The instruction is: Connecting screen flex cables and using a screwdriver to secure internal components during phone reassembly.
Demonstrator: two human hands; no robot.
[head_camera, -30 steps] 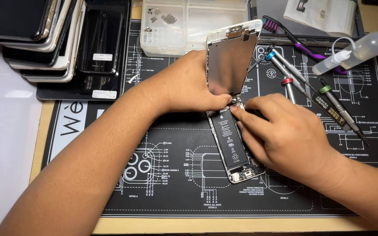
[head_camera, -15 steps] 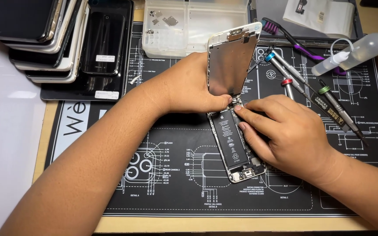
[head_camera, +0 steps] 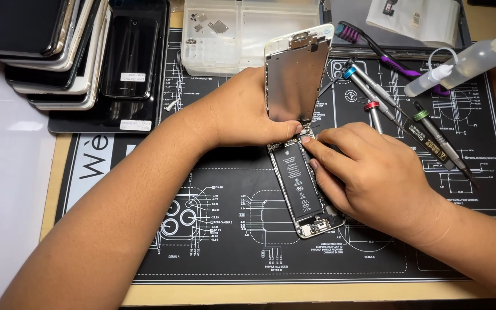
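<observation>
I see left hand (head_camera: 248, 115) grip holding raised silver screen panel (head_camera: 297, 77) upright; right hand (head_camera: 368, 175) fingertips pinched narrow at hinge end of opened phone body (head_camera: 305, 189), long axis running toward me.

opened phone (head_camera: 304, 189) on mat (head_camera: 231, 252), screwdrivers (head_camera: 397, 117) right, stacked phones (head_camera: 58, 57) left

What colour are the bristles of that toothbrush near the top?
Pink bristles on the purple-handled toothbrush, clearest in the head view.

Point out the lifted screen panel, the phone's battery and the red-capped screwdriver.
lifted screen panel (head_camera: 295, 77): head view, on its metal back plate.
battery (head_camera: 301, 185): head view, on its black middle.
red-capped screwdriver (head_camera: 372, 107): head view, on its red cap.
</observation>
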